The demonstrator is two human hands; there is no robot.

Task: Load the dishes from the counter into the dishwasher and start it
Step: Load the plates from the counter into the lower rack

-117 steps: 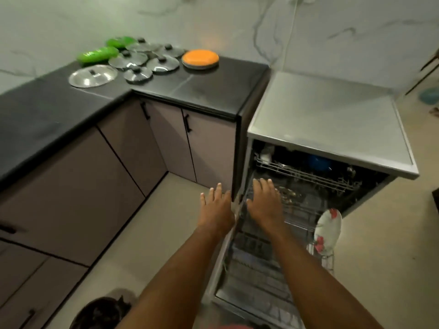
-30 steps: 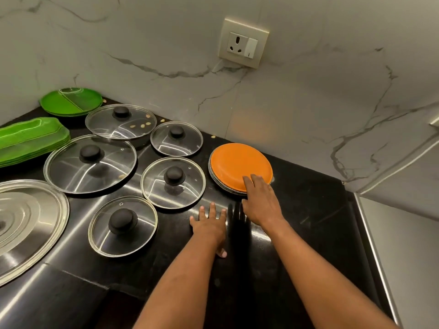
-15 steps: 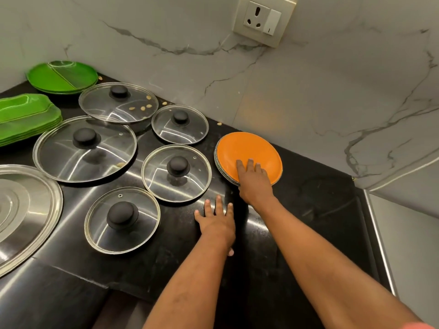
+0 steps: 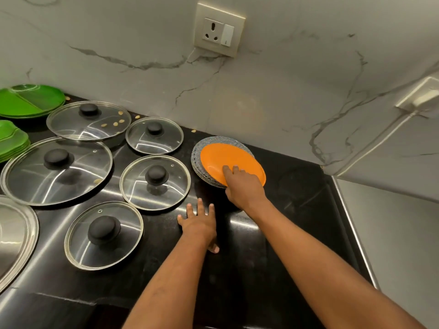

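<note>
— So, what does everything sit on?
— A glossy black desk (image 4: pixel 297 210) in a corner, with a white veined marble wall (image 4: pixel 142 55) behind it. A cream socket (image 4: pixel 218 29) is set in the wall above, and a flat grey top (image 4: pixel 392 233) adjoins the desk on the right.
— And the dishes?
— The orange plate (image 4: pixel 228 160) lies on a stack of grey plates (image 4: pixel 196 160) near the wall, off-centre towards the stack's right side. The right hand (image 4: pixel 244 186) grips its near rim, fingers on top and thumb at the edge below. The left hand (image 4: pixel 199 224) lies flat on the desk just beside, fingers straight and spread, holding nothing.
— Is anything sitting in or on something else?
— To the left are five glass lids (image 4: pixel 154 179) with black knobs. The back lid (image 4: pixel 88 124) seems to rest on a steel bowl (image 4: pixel 116 140), and a few pale seeds (image 4: pixel 115 123) lie on its glass. The other four lie on the desk itself. A green divided plate (image 4: pixel 31 100) sits in the far-left corner, with a stack of green trays (image 4: pixel 11 141) in front of it. Part of a large steel lid (image 4: pixel 16 233) shows at the left edge.
</note>
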